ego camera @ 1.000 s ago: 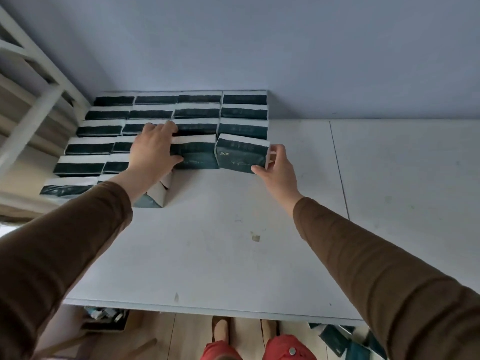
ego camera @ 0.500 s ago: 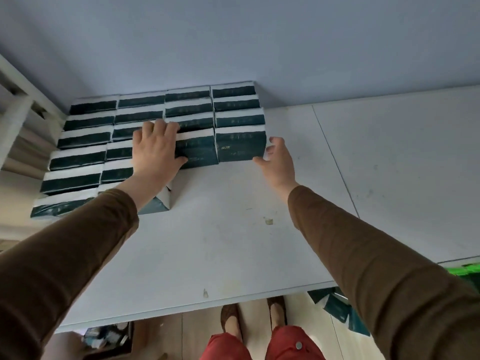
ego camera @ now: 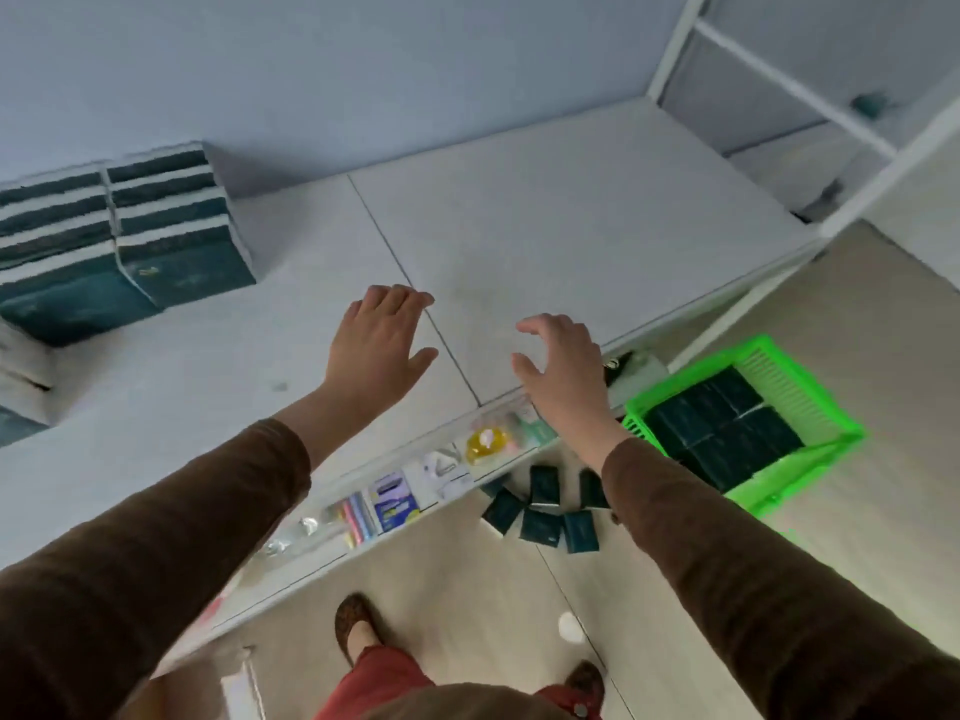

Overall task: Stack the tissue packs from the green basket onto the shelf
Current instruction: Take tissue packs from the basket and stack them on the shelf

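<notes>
Packs: dark green tissue packs [ego camera: 722,431] fill bright green plastic basket [ego camera: 826,407] on floor, near right | stacked packs [ego camera: 124,236] far left on white shelf [ego camera: 545,210] | left hand [ego camera: 376,345], right hand [ego camera: 563,371] empty, fingers spread, likely heading for basket.

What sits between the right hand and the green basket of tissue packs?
In the head view, only bare floor and the white shelf's front edge separate the right hand from the green plastic basket; loose dark packs lie nearer, below.
</notes>
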The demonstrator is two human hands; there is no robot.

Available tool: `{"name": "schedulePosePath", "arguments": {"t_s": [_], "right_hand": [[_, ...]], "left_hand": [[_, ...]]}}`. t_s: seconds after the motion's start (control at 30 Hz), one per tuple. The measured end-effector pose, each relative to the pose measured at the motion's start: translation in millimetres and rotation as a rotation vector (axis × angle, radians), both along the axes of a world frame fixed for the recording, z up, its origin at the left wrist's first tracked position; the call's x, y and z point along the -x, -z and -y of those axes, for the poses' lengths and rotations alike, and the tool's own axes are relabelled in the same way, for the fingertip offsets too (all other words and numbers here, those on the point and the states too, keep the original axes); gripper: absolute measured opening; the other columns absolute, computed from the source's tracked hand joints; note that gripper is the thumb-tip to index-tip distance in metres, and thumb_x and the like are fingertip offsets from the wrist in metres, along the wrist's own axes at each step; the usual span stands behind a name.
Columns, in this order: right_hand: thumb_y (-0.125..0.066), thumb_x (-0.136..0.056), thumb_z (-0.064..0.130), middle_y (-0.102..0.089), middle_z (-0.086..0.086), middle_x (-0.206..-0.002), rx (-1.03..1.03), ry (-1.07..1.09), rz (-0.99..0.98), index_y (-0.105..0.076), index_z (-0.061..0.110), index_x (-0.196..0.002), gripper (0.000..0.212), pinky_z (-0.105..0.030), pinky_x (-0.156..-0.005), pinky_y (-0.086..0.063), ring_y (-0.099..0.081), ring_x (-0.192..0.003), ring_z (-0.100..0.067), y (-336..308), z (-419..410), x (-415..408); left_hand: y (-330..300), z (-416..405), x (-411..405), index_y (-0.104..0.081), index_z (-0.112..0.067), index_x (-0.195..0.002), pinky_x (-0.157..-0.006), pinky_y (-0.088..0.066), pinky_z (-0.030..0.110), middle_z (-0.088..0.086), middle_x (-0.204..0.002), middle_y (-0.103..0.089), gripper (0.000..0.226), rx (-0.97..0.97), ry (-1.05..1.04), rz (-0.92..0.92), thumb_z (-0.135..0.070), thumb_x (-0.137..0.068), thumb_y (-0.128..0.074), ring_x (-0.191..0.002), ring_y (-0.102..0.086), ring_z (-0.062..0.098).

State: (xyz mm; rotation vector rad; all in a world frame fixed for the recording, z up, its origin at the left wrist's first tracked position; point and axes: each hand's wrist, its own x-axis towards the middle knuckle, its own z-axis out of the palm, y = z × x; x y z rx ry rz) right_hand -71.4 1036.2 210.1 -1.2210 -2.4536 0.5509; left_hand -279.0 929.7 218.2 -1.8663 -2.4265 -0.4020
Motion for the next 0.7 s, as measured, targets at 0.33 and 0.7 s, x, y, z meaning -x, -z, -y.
{"name": "schedulePosePath", "arguments": {"t_s": [0.33,0.7], "right_hand": [[-0.064,-0.091,0.029,-0.059,-0.002,-0.119,0.142,0.188,0.19,-0.059,0.021,-0.122,0.032,-0.042,-0.095,-0.044,-0.05,-0.112,-0.023,47.5,-56.6,-307.3],[-0.065,-0.091,0.023,-0.057,-0.005,-0.13,0.761,0.584,0.035,-0.052,0.011,-0.134,0.046,-0.025,-0.087,-0.037,-0.055,-0.121,-0.02,161.9,-180.3,-430.9]], "left_hand": [[46.1,-116.1,-288.4,-0.056,-0.019,-0.126,-0.094,-0.045,0.044,0.002,-0.124,-0.056,0.052,0.038,0.234,0.223,-0.031,-0.078,-0.073,-0.117,-0.047,0.026],[168.5,-256.2,-393.6,-0.047,-0.019,-0.138,-0.102,-0.04,0.042,0.004,-0.135,-0.049,0.057,0.39,0.25,0.309,-0.032,-0.087,-0.068,-0.125,-0.042,0.025]]}}
